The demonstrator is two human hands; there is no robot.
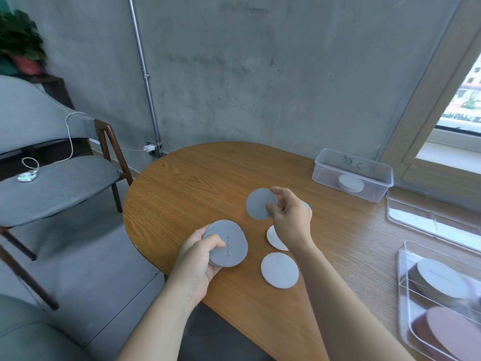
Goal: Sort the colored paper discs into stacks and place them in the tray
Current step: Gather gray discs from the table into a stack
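As right hand (289, 217) pinches, disc (259, 204) juts left.

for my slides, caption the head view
Left hand holds a stack of grey round paper discs; right hand pinches another disc.

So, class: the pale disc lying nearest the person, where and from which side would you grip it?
Probably pinch its rim from the near-left. The pale disc lies flat on the table, so only the edge offers a hold. That side is open and nearest the table's edge, while the right forearm crowds the other side.
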